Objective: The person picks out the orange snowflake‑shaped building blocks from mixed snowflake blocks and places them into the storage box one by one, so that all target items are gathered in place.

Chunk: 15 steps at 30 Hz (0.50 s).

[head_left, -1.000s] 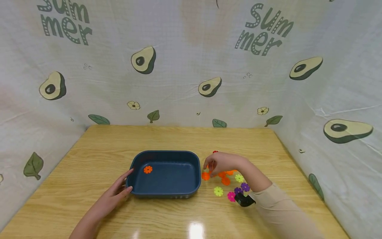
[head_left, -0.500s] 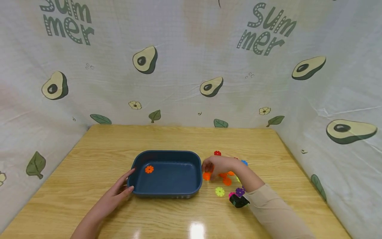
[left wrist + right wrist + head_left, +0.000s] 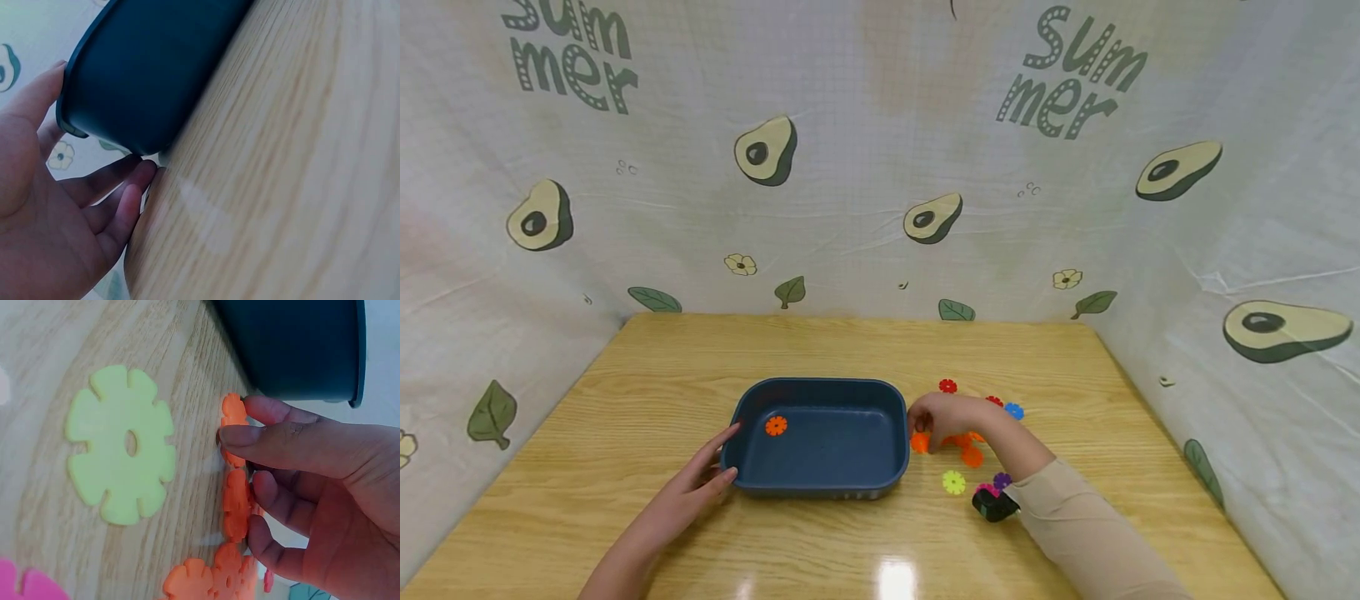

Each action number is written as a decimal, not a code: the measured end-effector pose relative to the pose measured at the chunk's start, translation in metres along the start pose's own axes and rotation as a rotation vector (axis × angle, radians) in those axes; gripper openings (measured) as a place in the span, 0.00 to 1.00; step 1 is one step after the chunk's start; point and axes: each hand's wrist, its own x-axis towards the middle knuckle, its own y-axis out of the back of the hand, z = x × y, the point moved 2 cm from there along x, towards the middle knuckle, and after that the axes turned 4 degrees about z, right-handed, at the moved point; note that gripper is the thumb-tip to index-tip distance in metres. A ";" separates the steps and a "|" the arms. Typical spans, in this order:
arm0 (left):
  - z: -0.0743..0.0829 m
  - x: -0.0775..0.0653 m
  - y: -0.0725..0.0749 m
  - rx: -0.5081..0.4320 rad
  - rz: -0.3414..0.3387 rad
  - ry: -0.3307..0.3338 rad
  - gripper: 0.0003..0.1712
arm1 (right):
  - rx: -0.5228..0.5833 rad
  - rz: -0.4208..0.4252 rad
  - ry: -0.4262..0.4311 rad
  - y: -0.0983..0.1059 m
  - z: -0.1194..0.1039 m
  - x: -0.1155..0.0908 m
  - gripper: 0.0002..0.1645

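A dark blue rectangular tray (image 3: 835,454) stands on the table with one orange flower-shaped disc (image 3: 776,426) inside, near its left end. My left hand (image 3: 692,493) rests against the tray's left end, fingers and thumb spread along the rim; in the left wrist view the other fingers touch low on its side. Just right of the tray, my right hand (image 3: 951,414) pinches another orange flower-shaped disc (image 3: 234,411) between thumb and index finger, low at the tabletop. More orange discs (image 3: 236,503) lie under and beside its remaining fingers.
Nearer me lies a yellow-green disc (image 3: 953,482), with purple (image 3: 1002,481) and pink ones by the black wrist device (image 3: 992,505). Red (image 3: 948,386) and blue (image 3: 1014,411) discs lie beyond the right hand. A printed cloth (image 3: 850,250) hangs behind the wooden table (image 3: 700,350).
My right hand has lowered slightly toward the table and closed in on the orange disc beside the tray. The left hand and tray keep their place.
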 end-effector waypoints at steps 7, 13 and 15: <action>-0.001 0.000 -0.001 -0.006 -0.006 0.002 0.34 | 0.016 -0.005 -0.026 0.000 0.000 0.003 0.17; -0.001 0.000 -0.001 -0.017 -0.011 0.014 0.34 | 0.000 -0.002 -0.026 -0.001 -0.001 0.004 0.17; -0.002 0.000 -0.001 -0.021 -0.010 0.014 0.35 | -0.004 0.001 -0.021 -0.001 -0.001 0.004 0.17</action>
